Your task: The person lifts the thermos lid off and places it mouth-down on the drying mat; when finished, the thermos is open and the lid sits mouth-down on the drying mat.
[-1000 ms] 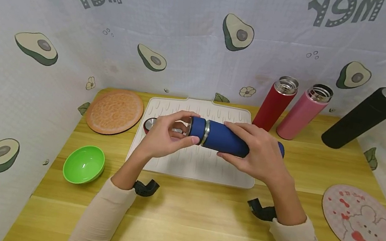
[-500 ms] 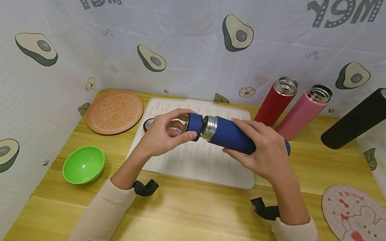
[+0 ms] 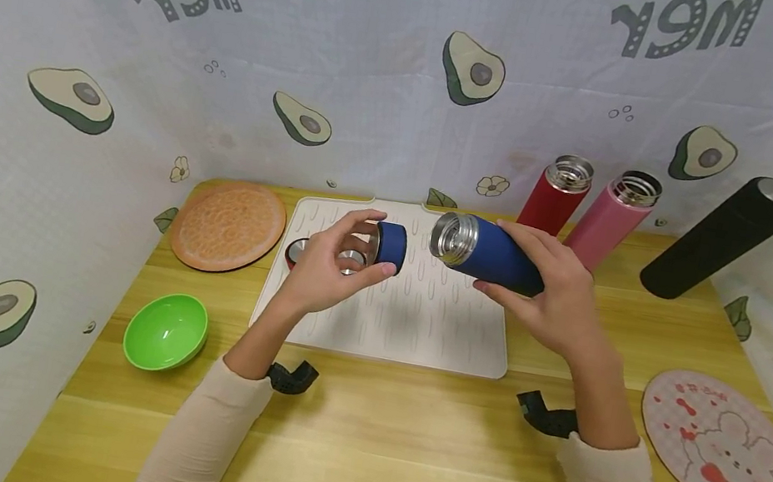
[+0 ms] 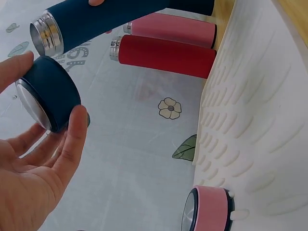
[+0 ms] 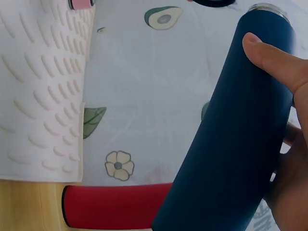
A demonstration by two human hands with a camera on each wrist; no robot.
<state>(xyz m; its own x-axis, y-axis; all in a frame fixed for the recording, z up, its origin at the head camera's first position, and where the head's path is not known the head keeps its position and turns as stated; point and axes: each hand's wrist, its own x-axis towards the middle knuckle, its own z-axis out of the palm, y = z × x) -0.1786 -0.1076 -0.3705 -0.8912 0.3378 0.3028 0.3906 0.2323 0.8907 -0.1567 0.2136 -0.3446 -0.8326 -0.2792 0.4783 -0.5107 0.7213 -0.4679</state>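
Above the white drying mat [image 3: 434, 324], my left hand [image 3: 325, 269] pinches a blue bottle cap [image 3: 392, 245] between thumb and fingers. My right hand [image 3: 546, 296] grips a blue thermos bottle [image 3: 501, 255], which tilts with its bare steel mouth toward the cap. Cap and bottle are apart. In the left wrist view the cap [image 4: 52, 94] shows its steel top, close below the bottle's threaded neck [image 4: 46, 34]. A pink cap [image 4: 211, 209] lies on the mat there. A red-edged cap [image 3: 295, 250] sits partly behind my left hand.
At the back right stand a red bottle [image 3: 555, 196] and a pink bottle [image 3: 611, 226], both uncapped, and a black bottle [image 3: 724, 240] with its lid. On the left are an orange round mat [image 3: 229, 227] and a green bowl [image 3: 166, 333]. A bunny mat [image 3: 722, 446] lies right.
The blue cap has come off the bottle. My right hand has drawn the bottle right and tipped its mouth up, while my left hand stays nearly in place with the cap.
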